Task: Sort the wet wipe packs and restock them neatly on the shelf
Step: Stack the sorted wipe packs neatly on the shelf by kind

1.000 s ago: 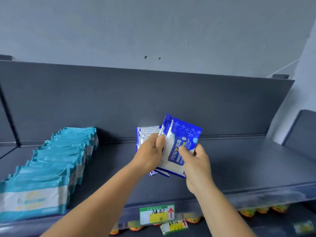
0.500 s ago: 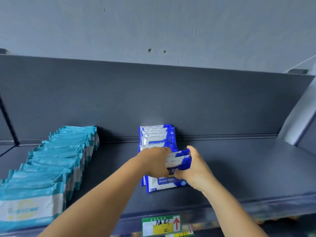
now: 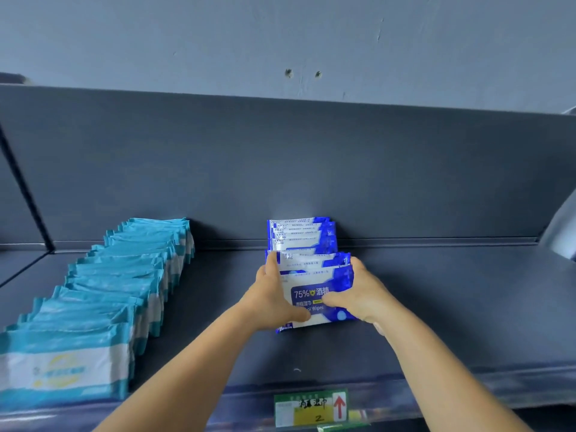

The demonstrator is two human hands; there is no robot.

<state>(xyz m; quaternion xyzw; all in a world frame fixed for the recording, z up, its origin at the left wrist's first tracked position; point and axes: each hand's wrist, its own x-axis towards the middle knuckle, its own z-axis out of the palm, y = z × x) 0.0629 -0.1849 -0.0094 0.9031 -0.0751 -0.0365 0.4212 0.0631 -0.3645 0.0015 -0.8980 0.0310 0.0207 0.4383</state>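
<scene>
Head view, one entry per item, as we find them.

Shelf point(image 3: 452, 307): dark grey deck with an upright back panel; a green-and-yellow price tag point(image 3: 311, 408) with a red arrow is fixed to the near edge.

Blue wipe packs point(image 3: 300, 236): a row standing on edge at mid-shelf, running from the back panel toward us. The front pack point(image 3: 314, 294), printed "75%" and "Wipes", leans slightly back onto the row.

Left hand point(image 3: 274, 297): we hold it against the left end of the near packs, fingers reaching up along that side, thumb laid across the front pack's lower face.

Right hand point(image 3: 358, 294): pressed to the right end, fingers curled round that edge, thumb on the front face. Both hands are clamped on the near packs, squaring them to the row.

Teal wipe packs point(image 3: 124, 275): a longer overlapping row at the left, well apart from the blue row.

Handling note, our judgement: the packs look like soft, light pouches with slick film, apt to bow or slide if pinched at the middle. We would take them by the short sealed ends, pressing inward evenly, with a thumb on the face to stop the front one tipping.
</scene>
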